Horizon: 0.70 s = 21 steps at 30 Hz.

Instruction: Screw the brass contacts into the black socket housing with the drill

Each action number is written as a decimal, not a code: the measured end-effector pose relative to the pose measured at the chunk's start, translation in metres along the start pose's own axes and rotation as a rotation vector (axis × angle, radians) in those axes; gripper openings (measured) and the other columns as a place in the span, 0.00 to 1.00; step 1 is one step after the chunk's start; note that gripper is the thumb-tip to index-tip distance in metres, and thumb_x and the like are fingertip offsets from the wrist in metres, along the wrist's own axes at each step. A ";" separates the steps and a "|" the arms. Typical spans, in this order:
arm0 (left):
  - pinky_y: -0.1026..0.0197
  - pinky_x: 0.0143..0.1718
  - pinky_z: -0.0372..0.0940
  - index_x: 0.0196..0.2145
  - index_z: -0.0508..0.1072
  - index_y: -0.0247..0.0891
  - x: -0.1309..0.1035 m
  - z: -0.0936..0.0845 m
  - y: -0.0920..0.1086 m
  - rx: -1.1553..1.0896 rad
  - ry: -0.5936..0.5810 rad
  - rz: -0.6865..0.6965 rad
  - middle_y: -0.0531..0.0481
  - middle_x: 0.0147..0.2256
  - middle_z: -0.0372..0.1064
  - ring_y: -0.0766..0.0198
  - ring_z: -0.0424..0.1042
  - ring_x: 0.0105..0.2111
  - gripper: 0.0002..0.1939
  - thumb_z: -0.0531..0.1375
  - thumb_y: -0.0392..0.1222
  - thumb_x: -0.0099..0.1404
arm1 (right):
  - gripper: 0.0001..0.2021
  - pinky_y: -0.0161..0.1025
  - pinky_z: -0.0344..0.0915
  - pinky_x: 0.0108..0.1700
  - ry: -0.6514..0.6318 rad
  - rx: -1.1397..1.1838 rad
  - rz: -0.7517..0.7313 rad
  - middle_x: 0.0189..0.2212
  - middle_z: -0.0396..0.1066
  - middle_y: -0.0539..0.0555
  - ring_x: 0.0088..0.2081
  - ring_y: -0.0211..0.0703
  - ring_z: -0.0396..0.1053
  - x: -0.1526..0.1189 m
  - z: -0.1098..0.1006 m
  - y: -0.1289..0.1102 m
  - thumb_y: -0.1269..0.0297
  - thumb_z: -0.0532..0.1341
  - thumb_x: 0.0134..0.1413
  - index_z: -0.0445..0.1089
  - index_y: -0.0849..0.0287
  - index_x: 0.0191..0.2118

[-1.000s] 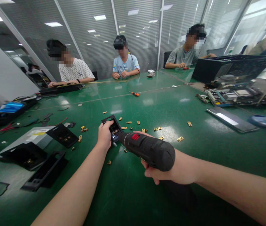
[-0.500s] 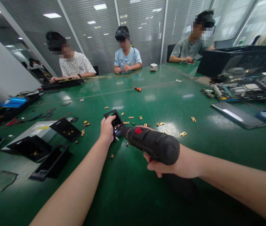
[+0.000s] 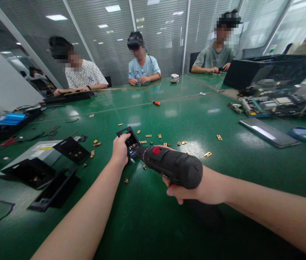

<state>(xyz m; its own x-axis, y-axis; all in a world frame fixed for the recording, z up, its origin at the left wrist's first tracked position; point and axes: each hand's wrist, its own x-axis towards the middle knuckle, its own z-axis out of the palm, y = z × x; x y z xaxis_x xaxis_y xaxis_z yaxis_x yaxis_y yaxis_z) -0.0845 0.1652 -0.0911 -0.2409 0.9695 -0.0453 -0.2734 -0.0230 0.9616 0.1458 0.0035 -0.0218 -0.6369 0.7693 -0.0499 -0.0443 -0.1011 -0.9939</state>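
My left hand grips a small black bracket at the middle of the green table, thumb on its face. Small brass-coloured parts show inside the bracket. A black power drill with a red switch is held in my right hand, its nose pointing left at the bracket. Whether the bit touches a screw cannot be seen. Several small brass plates lie around, one right of the drill and another farther back. Small brass pieces also lie below the bracket.
More black brackets and a grey metal box lie at the left. An orange screwdriver sits farther back. At the right are a dark flat device, circuit boards and a black case. Three people sit across the table.
The whole view has shifted slightly, with most things a little farther left. Both hands keep their holds on bracket and drill. The person at the back right has raised their head and moved their hands.
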 end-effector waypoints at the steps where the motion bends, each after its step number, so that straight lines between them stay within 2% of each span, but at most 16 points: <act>1: 0.54 0.29 0.69 0.33 0.71 0.39 0.000 0.000 0.000 0.000 0.001 -0.004 0.52 0.25 0.70 0.56 0.73 0.26 0.15 0.66 0.45 0.48 | 0.50 0.31 0.70 0.23 -0.004 -0.014 0.012 0.29 0.65 0.43 0.20 0.32 0.68 0.000 0.000 -0.001 0.79 0.64 0.47 0.36 0.49 0.71; 7: 0.55 0.27 0.69 0.33 0.71 0.38 -0.001 0.002 0.002 -0.007 0.008 -0.013 0.52 0.25 0.70 0.57 0.73 0.25 0.15 0.65 0.45 0.47 | 0.51 0.32 0.71 0.24 0.017 -0.014 0.007 0.32 0.67 0.44 0.21 0.32 0.69 0.000 0.000 -0.003 0.80 0.64 0.47 0.36 0.49 0.71; 14: 0.50 0.34 0.72 0.34 0.70 0.38 -0.001 0.002 0.004 -0.017 0.016 -0.014 0.51 0.26 0.70 0.53 0.75 0.29 0.15 0.65 0.44 0.48 | 0.51 0.31 0.70 0.23 0.010 -0.009 0.034 0.30 0.65 0.43 0.20 0.31 0.67 -0.001 0.002 -0.006 0.80 0.64 0.46 0.37 0.49 0.70; 21: 0.50 0.32 0.73 0.32 0.70 0.38 -0.002 0.002 0.002 -0.021 0.006 0.009 0.54 0.23 0.69 0.55 0.75 0.26 0.14 0.65 0.44 0.48 | 0.51 0.30 0.69 0.23 0.007 0.002 0.034 0.29 0.65 0.43 0.20 0.31 0.68 -0.001 0.002 -0.010 0.83 0.63 0.46 0.37 0.51 0.70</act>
<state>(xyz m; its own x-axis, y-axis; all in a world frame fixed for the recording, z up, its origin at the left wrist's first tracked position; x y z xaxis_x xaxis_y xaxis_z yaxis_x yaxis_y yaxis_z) -0.0825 0.1641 -0.0888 -0.2487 0.9678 -0.0384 -0.2906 -0.0368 0.9561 0.1458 0.0023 -0.0115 -0.6328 0.7698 -0.0843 -0.0246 -0.1288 -0.9914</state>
